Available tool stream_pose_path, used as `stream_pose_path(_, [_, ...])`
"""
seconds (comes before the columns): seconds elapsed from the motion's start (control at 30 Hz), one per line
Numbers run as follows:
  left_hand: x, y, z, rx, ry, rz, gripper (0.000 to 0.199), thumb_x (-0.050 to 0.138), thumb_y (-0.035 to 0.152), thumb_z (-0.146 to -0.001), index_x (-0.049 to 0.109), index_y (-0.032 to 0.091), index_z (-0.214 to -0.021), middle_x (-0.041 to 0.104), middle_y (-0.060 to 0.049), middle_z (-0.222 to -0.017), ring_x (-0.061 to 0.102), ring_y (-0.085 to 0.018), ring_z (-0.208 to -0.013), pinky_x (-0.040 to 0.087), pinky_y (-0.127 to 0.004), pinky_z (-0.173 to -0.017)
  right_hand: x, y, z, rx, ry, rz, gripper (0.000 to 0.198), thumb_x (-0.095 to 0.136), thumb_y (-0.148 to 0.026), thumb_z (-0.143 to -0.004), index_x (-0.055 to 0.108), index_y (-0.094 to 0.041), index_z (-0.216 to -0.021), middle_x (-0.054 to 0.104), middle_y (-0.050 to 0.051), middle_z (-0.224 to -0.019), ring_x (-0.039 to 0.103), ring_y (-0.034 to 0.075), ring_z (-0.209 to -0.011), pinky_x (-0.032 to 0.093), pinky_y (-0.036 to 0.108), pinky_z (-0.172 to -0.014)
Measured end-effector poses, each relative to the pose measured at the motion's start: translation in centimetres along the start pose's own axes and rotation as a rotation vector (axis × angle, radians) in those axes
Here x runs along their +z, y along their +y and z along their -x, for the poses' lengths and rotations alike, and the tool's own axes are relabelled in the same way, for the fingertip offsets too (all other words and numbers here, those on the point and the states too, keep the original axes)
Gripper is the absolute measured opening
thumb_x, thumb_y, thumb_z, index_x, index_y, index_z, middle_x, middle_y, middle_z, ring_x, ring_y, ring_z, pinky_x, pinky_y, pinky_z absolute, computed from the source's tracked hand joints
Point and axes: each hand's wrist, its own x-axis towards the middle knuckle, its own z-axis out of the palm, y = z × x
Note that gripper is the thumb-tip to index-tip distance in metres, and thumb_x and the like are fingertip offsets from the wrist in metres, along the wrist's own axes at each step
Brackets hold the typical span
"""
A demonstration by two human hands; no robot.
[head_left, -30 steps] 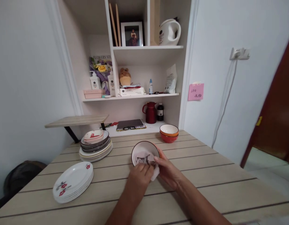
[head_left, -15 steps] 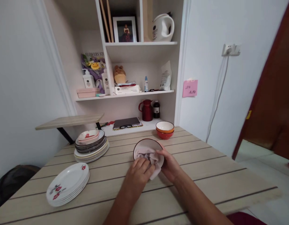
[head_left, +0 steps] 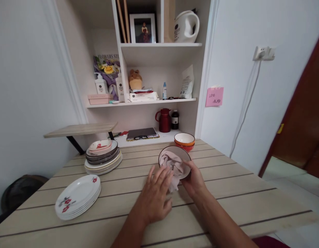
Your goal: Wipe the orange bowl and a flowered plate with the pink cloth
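Observation:
My right hand (head_left: 195,181) grips a dark-rimmed bowl (head_left: 182,154) by its right side, the thumb over the rim. The bowl is tilted, its pale inside facing me. A crumpled pale pink cloth (head_left: 172,162) lies in it and hangs over the near edge. My left hand (head_left: 156,196) is open, with fingers spread at the cloth's near side; whether the fingertips touch the cloth I cannot tell. Just behind the bowl, an orange bowl (head_left: 184,138) sits nested in a red bowl (head_left: 186,148) on the table.
On the left of the slatted wooden table (head_left: 118,203) stand a stack of flowered white plates (head_left: 79,196) and a taller pile of mixed plates (head_left: 103,160) topped by small pink dishes. A raised wooden shelf (head_left: 80,130), a closed laptop (head_left: 141,133) and a red jug (head_left: 164,120) are behind.
My left hand has opened and drawn back from inside the bowl, leaving the cloth bunched there. The bowl and my right hand have shifted slightly right; the view has also shifted a little.

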Motion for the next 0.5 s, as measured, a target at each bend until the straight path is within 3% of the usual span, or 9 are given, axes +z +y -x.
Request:
stream_pose_path(0.07, [0.3, 0.0, -0.1, 0.055, -0.004, -0.007, 0.088, 0.065, 0.051, -0.093, 0.028, 0.009, -0.162, 0.045, -0.018, -0.164, 0.032, -0.033, -0.155, 0.011, -0.052, -0.129, 0.4, 0.0, 0.5, -0.024, 0.021, -0.049, 0.041, 0.075, -0.026, -0.07, 0.065, -0.028, -0.11, 0.079, -0.003, -0.091, 0.069, 0.021, -0.075, 0.052, 0.027, -0.062])
stream_pose_path(0.13, [1.0, -0.1, -0.2, 0.066, 0.032, -0.055, 0.081, 0.061, 0.054, -0.097, 0.034, 0.008, -0.158, 0.051, -0.018, -0.159, 0.038, -0.032, -0.152, 0.015, -0.049, -0.129, 1.1, 0.1, 1.1, 0.003, 0.003, -0.066, 0.046, 0.077, -0.024, -0.07, 0.066, -0.028, -0.114, 0.079, -0.004, -0.09, 0.07, 0.02, -0.075, 0.052, 0.026, -0.062])
stream_pose_path(0.3, [2.7, -0.7, -0.2, 0.05, 0.183, -0.143, 0.032, 0.052, 0.022, -0.105, 0.062, 0.015, -0.134, 0.074, -0.011, -0.129, 0.065, -0.024, -0.124, 0.025, -0.046, -0.126, 2.5, 0.6, 2.4, 0.136, -0.124, -0.04, 0.053, 0.077, -0.023, -0.072, 0.065, -0.026, -0.123, 0.082, 0.001, -0.097, 0.074, 0.022, -0.083, 0.056, 0.027, -0.07])
stream_pose_path(0.4, [2.6, -1.0, -0.2, 0.079, 0.214, -0.123, 0.026, 0.049, 0.018, -0.105, 0.068, 0.018, -0.123, 0.076, -0.008, -0.119, 0.07, -0.021, -0.11, 0.03, -0.046, -0.125, 2.5, 0.7, 2.4, 0.187, -0.122, -0.049, 0.055, 0.075, -0.019, -0.073, 0.064, -0.026, -0.127, 0.082, 0.002, -0.097, 0.075, 0.022, -0.082, 0.056, 0.028, -0.071])
stream_pose_path(0.5, [1.7, -0.8, -0.3, 0.073, 0.273, -0.138, 0.027, 0.05, 0.015, -0.103, 0.067, 0.02, -0.124, 0.075, -0.008, -0.123, 0.067, -0.022, -0.117, 0.028, -0.047, -0.126, 1.9, 1.0, 1.8, 0.266, -0.055, -0.093, 0.051, 0.07, -0.015, -0.076, 0.066, -0.023, -0.126, 0.081, 0.002, -0.092, 0.074, 0.021, -0.076, 0.056, 0.027, -0.066])
